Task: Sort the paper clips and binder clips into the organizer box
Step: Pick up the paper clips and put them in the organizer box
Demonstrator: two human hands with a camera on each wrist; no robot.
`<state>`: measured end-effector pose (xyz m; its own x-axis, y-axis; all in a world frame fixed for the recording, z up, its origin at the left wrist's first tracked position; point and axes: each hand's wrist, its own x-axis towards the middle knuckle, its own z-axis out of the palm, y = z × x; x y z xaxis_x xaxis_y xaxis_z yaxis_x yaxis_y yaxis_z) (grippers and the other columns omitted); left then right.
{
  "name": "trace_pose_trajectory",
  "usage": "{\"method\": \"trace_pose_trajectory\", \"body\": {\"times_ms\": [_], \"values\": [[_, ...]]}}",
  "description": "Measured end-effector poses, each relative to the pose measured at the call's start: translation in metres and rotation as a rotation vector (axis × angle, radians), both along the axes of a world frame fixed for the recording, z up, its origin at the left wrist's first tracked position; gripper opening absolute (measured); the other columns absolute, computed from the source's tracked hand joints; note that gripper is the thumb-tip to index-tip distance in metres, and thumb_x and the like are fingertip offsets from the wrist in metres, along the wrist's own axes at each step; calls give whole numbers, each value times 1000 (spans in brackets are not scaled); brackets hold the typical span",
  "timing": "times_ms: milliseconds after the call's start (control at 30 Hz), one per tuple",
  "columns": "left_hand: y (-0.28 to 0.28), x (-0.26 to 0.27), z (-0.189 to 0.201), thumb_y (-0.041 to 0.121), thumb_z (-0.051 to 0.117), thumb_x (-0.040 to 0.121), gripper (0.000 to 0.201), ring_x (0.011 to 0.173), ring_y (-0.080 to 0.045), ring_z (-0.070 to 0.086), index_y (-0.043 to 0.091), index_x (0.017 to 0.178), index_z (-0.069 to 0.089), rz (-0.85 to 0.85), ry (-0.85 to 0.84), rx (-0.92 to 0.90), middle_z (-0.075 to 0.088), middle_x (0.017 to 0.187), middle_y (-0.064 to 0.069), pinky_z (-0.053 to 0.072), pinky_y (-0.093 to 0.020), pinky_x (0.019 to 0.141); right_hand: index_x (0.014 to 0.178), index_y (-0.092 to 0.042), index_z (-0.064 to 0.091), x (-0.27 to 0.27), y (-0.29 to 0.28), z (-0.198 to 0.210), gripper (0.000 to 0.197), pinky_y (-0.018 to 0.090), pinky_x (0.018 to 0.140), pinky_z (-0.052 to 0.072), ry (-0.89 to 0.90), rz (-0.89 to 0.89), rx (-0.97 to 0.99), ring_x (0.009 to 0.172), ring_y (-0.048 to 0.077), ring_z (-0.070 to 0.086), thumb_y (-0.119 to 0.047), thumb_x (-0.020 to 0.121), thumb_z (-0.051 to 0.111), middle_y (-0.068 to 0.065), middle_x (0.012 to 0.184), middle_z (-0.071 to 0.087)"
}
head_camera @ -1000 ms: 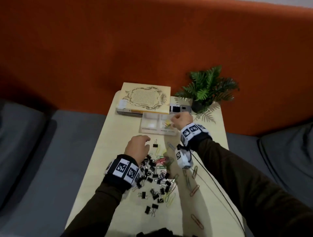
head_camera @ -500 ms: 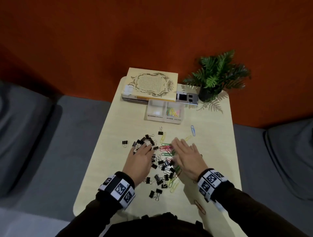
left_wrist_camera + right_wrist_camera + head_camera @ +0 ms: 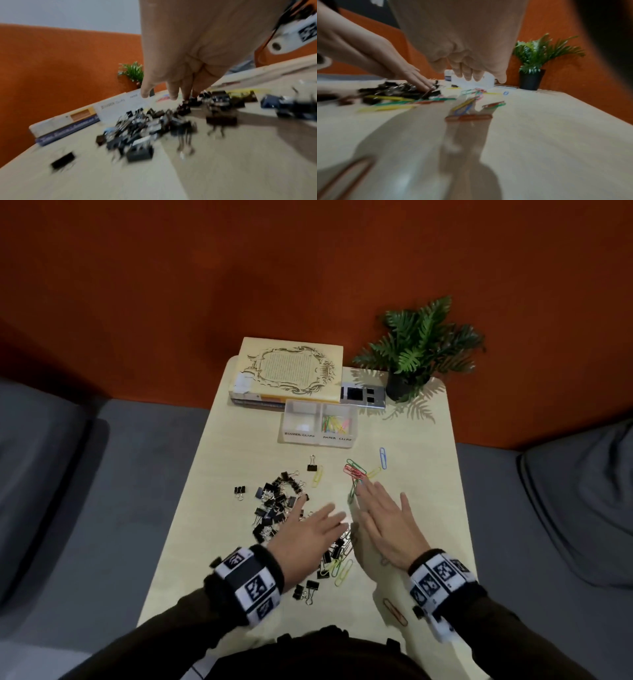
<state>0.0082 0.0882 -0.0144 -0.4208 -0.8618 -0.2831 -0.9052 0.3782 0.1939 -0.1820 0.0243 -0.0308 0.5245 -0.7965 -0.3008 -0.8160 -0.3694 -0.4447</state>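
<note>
Left hand: my left hand (image 3: pixel 305 537) lies flat, fingers spread wide on the binder clips (image 3: pixel 274 508), holding nothing.
Right hand: my right hand (image 3: pixel 387 525) is flat and wide too, fingertips touching the paper clips (image 3: pixel 356 474).
Box: the organizer box (image 3: pixel 318 436) sits beyond both piles; some paper clips already lie in its right compartment.
Risk: I judge a sweep could mix the piles.
Edges: a red clip (image 3: pixel 395 611), far from the box, lies near the table (image 3: pixel 421 474) edge; open room between piles and box.

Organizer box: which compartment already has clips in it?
The right compartment of the clear plastic organizer box, labelled paper clips, holds coloured paper clips. The left compartment, labelled binder clips, shows none.
</note>
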Motion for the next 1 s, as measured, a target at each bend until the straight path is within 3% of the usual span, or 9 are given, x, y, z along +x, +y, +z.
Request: {"method": "trace_pose_trajectory", "body": {"times_ms": [100,233,433,633,733,833,867,967,1000], "values": [[21,14,-16,-1,38,91,74,150,-16,2,22,151,2,19,-79,89,-1,162,2,-19,-54,107,142,-33,-3,-9,32,-4,57,48,114,-7,55,138,13,140,8,-9,-47,86,3,-13,150,-7],[27,33,-27,2,38,92,74,150,-17,-2,24,151,-2,81,-76,98,-5,162,4,-16,-55,110,140,-35,-9,-10,57,-13,56,46,113,-11,77,184,22,140,8,-13,-43,90,13,-13,153,-7],[23,17,-22,12,45,93,74,149,-25,-9,27,150,0,71,-34,53,-6,162,3,-1,-65,116,142,-32,-4,6,46,-24,62,51,113,-10,111,99,22,139,10,-19,-54,91,22,-14,153,-10],[11,-3,-24,20,36,97,64,148,-25,-17,25,151,1,139,-122,43,-9,162,2,-6,-63,115,142,-33,-2,2,21,-22,71,57,112,-7,140,-7,8,139,15,-21,-57,77,10,-11,152,-15],[18,12,-20,24,39,97,63,149,-27,-12,23,151,7,209,-148,36,-6,162,2,-2,-63,116,142,-33,-6,-7,32,-9,70,52,110,-13,127,12,-10,138,14,-25,-54,79,14,-11,152,-17],[26,25,-18,25,63,82,71,147,-32,18,23,145,32,275,-111,3,26,158,-2,24,-69,109,139,-38,-13,-10,60,-2,66,49,110,-20,131,171,8,137,11,-26,-53,82,17,-14,150,-19],[28,25,-19,22,65,80,72,147,-32,20,23,144,34,257,-91,-4,28,157,-2,25,-70,107,139,-39,-14,-10,66,-4,67,49,110,-21,122,203,22,137,9,-26,-52,83,20,-16,150,-18],[31,9,-18,10,47,91,73,148,-27,-12,28,150,7,83,-35,43,-9,160,5,-2,-67,113,140,-34,-12,-13,68,-17,68,56,111,-13,134,151,50,138,13,-24,-52,83,21,-13,152,-15],[31,1,-15,9,44,93,73,148,-26,-17,28,150,3,28,-43,60,-13,160,5,-7,-66,113,141,-33,-11,-15,65,-21,69,58,111,-10,160,118,55,139,15,-23,-53,82,19,-12,153,-15]]}}
